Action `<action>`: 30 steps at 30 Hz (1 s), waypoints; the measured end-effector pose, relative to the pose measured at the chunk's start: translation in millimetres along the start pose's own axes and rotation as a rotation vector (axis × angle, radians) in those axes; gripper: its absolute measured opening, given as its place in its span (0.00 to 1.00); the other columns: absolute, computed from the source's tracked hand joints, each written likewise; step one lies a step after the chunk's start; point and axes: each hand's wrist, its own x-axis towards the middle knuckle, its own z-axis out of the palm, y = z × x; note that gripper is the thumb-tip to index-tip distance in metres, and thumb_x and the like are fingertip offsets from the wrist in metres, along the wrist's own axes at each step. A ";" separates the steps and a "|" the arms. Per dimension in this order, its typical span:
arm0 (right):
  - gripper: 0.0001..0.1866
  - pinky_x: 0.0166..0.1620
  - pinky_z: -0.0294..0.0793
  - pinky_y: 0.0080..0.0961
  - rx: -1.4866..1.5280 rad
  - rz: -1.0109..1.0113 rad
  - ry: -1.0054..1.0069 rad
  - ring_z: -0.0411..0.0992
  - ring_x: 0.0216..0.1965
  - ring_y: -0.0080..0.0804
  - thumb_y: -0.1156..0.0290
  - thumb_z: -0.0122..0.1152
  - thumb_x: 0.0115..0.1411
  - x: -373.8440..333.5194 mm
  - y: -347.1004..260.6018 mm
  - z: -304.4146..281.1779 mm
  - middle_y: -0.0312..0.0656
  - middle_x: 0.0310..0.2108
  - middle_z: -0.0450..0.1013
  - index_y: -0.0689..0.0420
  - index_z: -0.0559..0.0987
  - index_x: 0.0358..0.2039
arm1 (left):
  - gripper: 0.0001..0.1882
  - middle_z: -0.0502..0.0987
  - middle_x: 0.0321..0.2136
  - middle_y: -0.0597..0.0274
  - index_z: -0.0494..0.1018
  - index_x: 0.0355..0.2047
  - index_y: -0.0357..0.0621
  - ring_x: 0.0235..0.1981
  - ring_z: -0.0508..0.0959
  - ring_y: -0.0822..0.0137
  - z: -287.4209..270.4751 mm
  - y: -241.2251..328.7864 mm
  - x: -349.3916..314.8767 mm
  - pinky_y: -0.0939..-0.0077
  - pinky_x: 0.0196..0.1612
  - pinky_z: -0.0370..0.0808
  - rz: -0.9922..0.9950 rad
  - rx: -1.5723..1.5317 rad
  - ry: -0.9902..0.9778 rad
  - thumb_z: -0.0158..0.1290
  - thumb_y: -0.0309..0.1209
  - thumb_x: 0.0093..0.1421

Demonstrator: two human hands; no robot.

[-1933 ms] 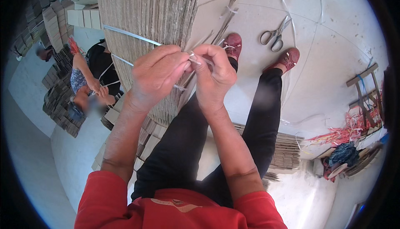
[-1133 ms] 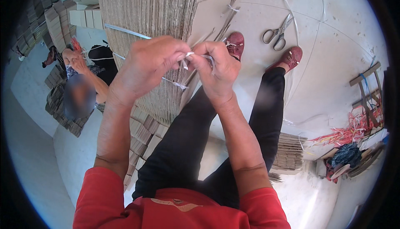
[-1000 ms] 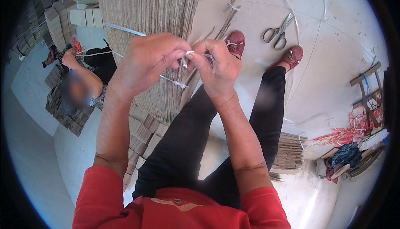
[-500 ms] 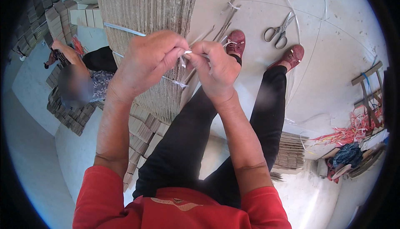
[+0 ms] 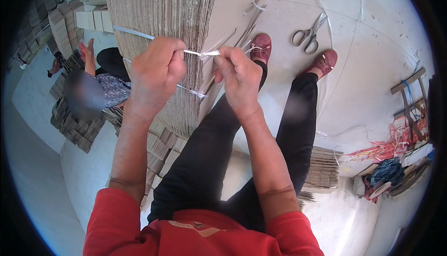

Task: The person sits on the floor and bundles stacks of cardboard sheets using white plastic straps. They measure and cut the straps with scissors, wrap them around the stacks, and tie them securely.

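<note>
From afar I see the left hand (image 5: 158, 72), fingers clenched on the white strap (image 5: 192, 52), now farther from the right hand (image 5: 240, 76), whose fingers pinch it over the cardboard stack's (image 5: 160, 4) right edge, so the knot (image 5: 202, 56) seems tighter.

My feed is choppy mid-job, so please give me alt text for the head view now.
The left hand and right hand hold a knotted white strap stretched between them over a cardboard stack, with a second knotted strap lower in view. Scissors lie on the floor near red shoes; a co-worker is at left.
</note>
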 end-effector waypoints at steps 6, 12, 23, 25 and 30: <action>0.03 0.22 0.67 0.21 0.067 0.034 -0.001 0.69 0.17 0.26 0.81 0.56 0.54 0.9 2.3 -1.0 0.39 0.20 0.66 0.60 0.72 0.29 | 0.11 0.76 0.27 0.57 0.73 0.35 0.37 0.27 0.77 0.62 -2.9 14.6 1.8 0.76 0.31 0.73 0.064 0.015 -0.068 0.56 0.20 0.50; 0.04 0.25 0.69 0.28 -0.204 -0.166 -0.004 0.70 0.22 0.41 0.81 0.55 0.52 3.1 6.2 -8.5 0.45 0.22 0.68 0.59 0.72 0.29 | 0.10 0.76 0.27 0.56 0.73 0.32 0.36 0.28 0.77 0.59 0.6 1.8 -1.6 0.72 0.29 0.73 0.301 0.179 -0.025 0.56 0.19 0.47; 0.01 0.32 0.70 0.38 -0.195 0.269 0.085 0.71 0.28 0.54 0.78 0.54 0.50 9.4 53.4 -21.1 0.56 0.22 0.70 0.61 0.74 0.25 | 0.11 0.74 0.28 0.52 0.71 0.34 0.34 0.27 0.76 0.58 24.1 -5.6 -19.2 0.72 0.30 0.72 0.157 0.100 0.110 0.53 0.17 0.48; 0.05 0.35 0.70 0.42 -0.353 0.385 0.218 0.71 0.31 0.55 0.78 0.54 0.50 4.0 100.2 -55.4 0.56 0.25 0.72 0.58 0.76 0.29 | 0.13 0.74 0.31 0.51 0.70 0.37 0.33 0.28 0.76 0.58 17.8 1.8 -20.5 0.71 0.33 0.72 0.095 0.071 0.128 0.53 0.18 0.50; 0.07 0.38 0.71 0.42 -0.784 0.403 0.428 0.73 0.33 0.52 0.75 0.53 0.51 11.2 136.1 -168.3 0.53 0.28 0.74 0.59 0.78 0.30 | 0.17 0.74 0.38 0.48 0.70 0.43 0.32 0.36 0.75 0.52 6.8 44.2 -58.8 0.64 0.39 0.72 0.111 0.042 0.080 0.55 0.22 0.52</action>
